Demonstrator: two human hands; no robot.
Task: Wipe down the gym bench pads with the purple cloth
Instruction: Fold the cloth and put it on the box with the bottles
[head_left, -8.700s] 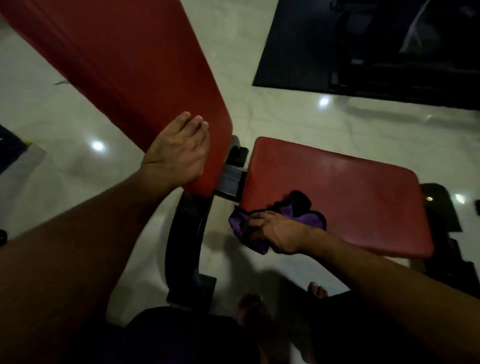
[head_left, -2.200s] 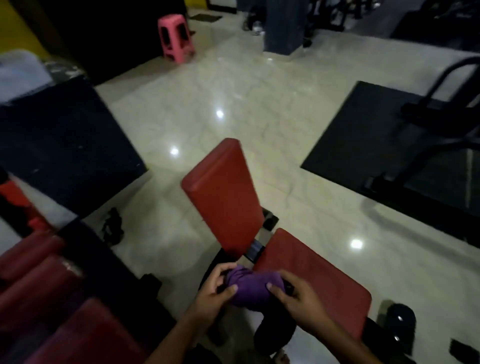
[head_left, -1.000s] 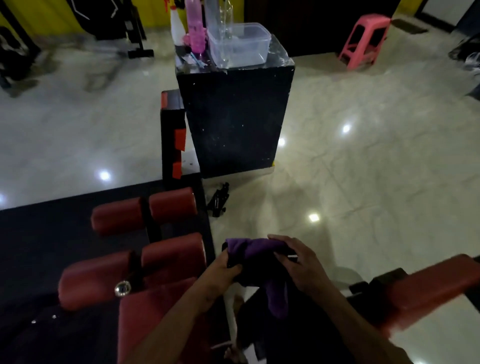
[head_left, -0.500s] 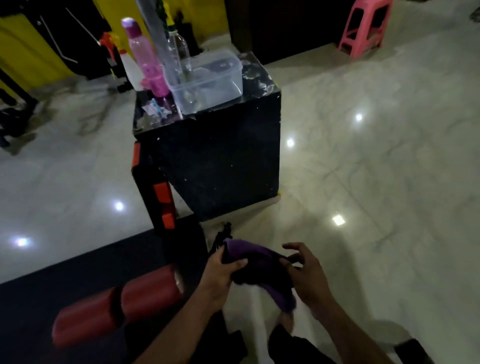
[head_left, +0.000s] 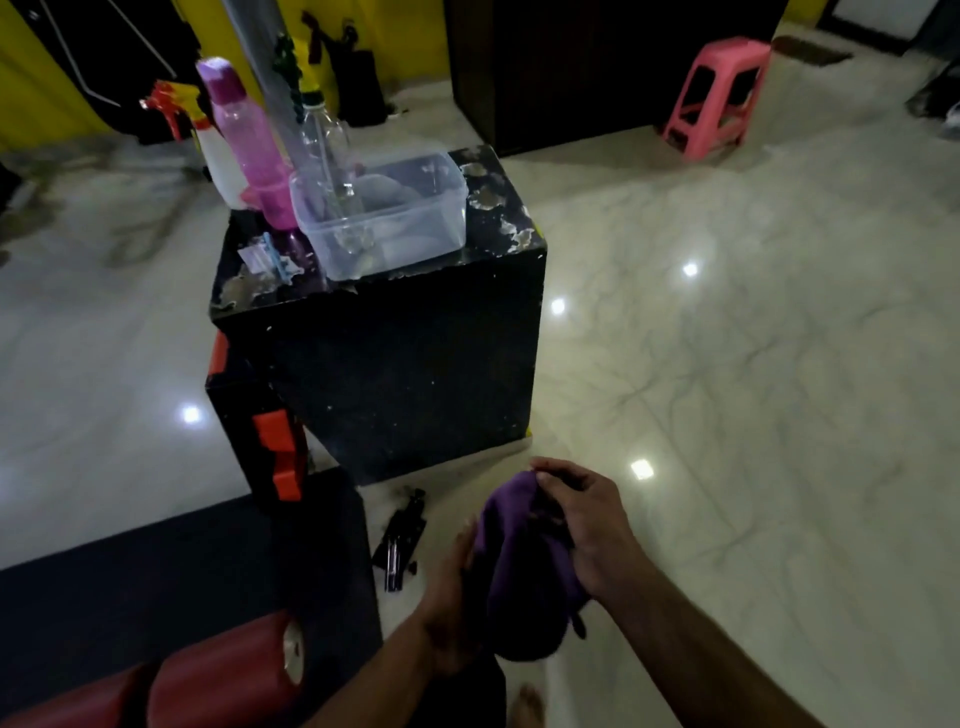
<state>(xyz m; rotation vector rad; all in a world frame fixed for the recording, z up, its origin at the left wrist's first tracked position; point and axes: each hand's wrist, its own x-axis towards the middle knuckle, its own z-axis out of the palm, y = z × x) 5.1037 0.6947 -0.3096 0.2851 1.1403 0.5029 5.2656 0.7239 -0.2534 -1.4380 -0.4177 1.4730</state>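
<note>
The person is holding the purple cloth (head_left: 522, 566) bunched up between both hands, low in the head view and above the pale marble floor (head_left: 753, 364). The right hand (head_left: 584, 525) is gripping the cloth from the top and right side, its fingers curling over the upper edge of the bundle, while the left hand (head_left: 449, 597) is cupping the cloth's left side, with the fingers mostly hidden behind the fabric. A red roller pad (head_left: 223, 670) is showing at the bottom left, resting over a dark floor mat (head_left: 156, 566). Ahead, a black box (head_left: 405, 364) is standing on the floor, carrying a clear plastic tub (head_left: 384, 213), a pink bottle (head_left: 249, 140), a clear bottle (head_left: 324, 135) and a white spray bottle (head_left: 218, 156). A pink plastic stool (head_left: 719, 93) is standing well apart at the upper right, and a small black object (head_left: 402, 540) is lying on the floor just left of the hands.
</note>
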